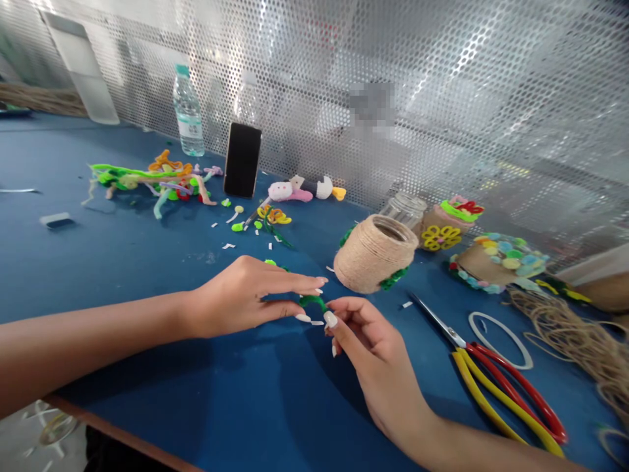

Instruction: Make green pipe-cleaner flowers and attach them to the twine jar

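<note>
A small dark green fuzzy strip [313, 301] bends in an arch between my two hands. My right hand [373, 351] pinches its right end between thumb and fingertips. My left hand [250, 295] reaches in from the left, fingers stretched out and thumb apart, its fingertips beside the strip's left end. Just beyond my hands, a twine-wrapped jar [374, 254] leans on the table with green fuzzy pieces on its sides. White paper scraps lie under and near my fingers.
Scissors [459, 337] with red and yellow handles lie right, beside a white ring [500, 341] and loose twine [570, 334]. Decorated jars [442, 229] stand behind. Colourful fuzzy stems [157, 177], a bottle [189, 118] and an upright phone [243, 160] are back left, before a perforated metal screen.
</note>
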Available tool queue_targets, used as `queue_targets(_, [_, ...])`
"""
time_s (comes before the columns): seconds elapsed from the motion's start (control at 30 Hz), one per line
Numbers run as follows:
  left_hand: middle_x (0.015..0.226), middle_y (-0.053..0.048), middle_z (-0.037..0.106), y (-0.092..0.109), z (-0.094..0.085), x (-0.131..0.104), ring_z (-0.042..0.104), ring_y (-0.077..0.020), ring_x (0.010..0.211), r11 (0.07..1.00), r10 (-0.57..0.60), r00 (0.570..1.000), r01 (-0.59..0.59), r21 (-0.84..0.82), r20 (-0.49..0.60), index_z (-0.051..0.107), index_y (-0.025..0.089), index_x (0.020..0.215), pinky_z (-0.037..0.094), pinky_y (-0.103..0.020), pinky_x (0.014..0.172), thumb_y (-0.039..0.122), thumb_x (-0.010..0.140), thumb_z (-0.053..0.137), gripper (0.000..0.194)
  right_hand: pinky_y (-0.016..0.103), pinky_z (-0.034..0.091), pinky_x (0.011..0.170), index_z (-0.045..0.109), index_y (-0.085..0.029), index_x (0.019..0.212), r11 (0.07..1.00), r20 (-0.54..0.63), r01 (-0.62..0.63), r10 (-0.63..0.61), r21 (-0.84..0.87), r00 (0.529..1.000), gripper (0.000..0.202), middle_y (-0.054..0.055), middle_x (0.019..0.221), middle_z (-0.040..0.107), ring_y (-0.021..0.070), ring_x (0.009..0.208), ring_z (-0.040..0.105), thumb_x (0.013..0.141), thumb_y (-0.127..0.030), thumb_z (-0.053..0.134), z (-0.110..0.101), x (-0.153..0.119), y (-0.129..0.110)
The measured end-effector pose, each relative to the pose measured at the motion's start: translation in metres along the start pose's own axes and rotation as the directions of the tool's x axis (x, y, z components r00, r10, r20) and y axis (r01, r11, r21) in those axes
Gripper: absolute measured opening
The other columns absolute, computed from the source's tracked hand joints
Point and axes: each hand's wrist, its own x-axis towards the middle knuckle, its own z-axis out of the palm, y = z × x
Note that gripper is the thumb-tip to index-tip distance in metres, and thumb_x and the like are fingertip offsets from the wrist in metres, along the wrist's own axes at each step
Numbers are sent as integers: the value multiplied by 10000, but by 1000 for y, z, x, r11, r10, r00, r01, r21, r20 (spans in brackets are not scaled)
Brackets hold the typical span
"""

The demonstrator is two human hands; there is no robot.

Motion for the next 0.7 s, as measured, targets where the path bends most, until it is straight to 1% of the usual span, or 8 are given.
queue_targets(0.1, [1037,-5,717,0,-3,1,697,-124,879,997,1,999,2,-78,44,625,238,1159,531,-170,768,166,873,584,298,206,414,537,589,-222,886,1000,-6,-16,16,-1,1000,112,-45,713,535,82,580,479,843,-323,611,0,0,1])
queue_targets(0.23, [1040,-27,716,0,-7,5,681,-129,942,977,-4,994,26,-211,105,670,227,1092,529,-173,812,129,877,559,260,210,409,527,589,-218,880,1000,-8,-27,27,2,1000,129,-41,716,549,86,580,482,840,-339,612,-1,0,1])
queue_targets(0.33, [1035,-47,717,-1,-10,7,683,-132,929,962,-4,988,46,-269,153,691,224,1051,542,-181,791,106,890,511,269,209,413,532,590,-217,885,1000,-12,-27,27,-5,1000,125,-44,706,545,84,579,487,841,-332,611,-1,1,0])
queue_targets(0.47, [898,-49,731,-4,-10,8,686,-115,815,955,-20,987,67,-290,161,701,204,1021,532,-153,707,106,881,532,241,203,414,535,591,-217,874,999,4,-28,28,-15,1000,131,-49,707,537,78,578,483,834,-338,621,-1,1,-1])
queue_targets(0.53, [851,-39,727,-5,-8,8,674,-107,767,954,-21,986,69,-292,163,703,191,1002,517,-151,692,111,866,564,210,201,413,533,590,-218,875,1000,13,-25,25,-12,1000,136,-49,711,537,77,580,482,832,-343,624,-1,1,-1])
queue_targets(0.7, [834,-8,718,-8,-5,6,653,-99,744,962,-74,976,123,-245,203,692,189,969,493,-154,701,127,840,610,165,200,404,523,587,-218,879,999,31,-35,35,3,999,127,-46,710,541,80,583,480,839,-334,615,-1,1,-1])
